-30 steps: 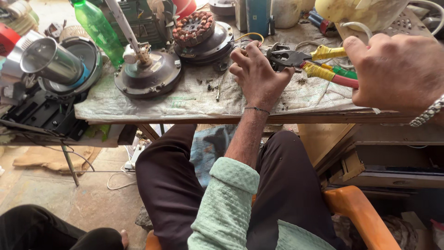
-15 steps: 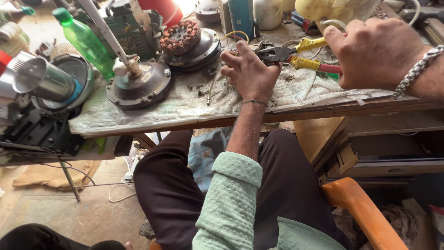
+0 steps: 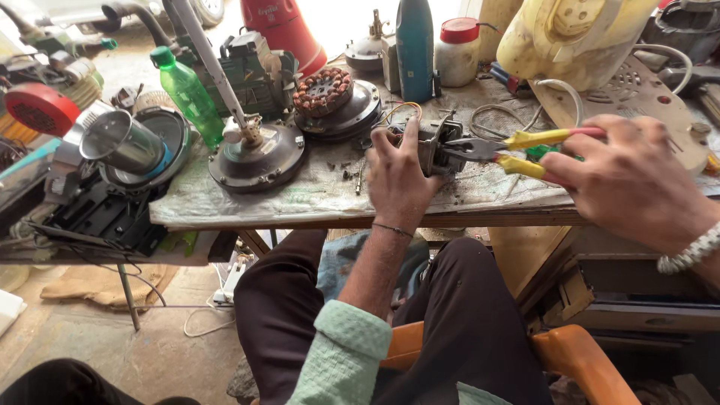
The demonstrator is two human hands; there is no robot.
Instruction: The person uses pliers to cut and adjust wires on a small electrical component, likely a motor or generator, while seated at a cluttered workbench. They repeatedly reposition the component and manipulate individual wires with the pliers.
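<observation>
1. The left hand rests on the bench with its fingers curled around a small dark metal motor part, holding it steady just in front of the person.
2. The right hand is closed around the yellow handles of a pair of pliers; its fingers are wrapped tight, gripping nothing else.
3. The pliers lie roughly level, long axis running right to left, nose pointing at the motor part. The nose meets the part's right side; whether it actually bites on something there is hard to tell, since the tip is small and dark against the metal.
4. So the motor part sits left of the right hand, a pliers' length away, and directly under the left fingers. The left hand is much the nearer.
5. Beyond the left hand stand a round motor housing with a pale shaft, a copper-wound stator and a green plastic bottle, all apart from both hands.
</observation>
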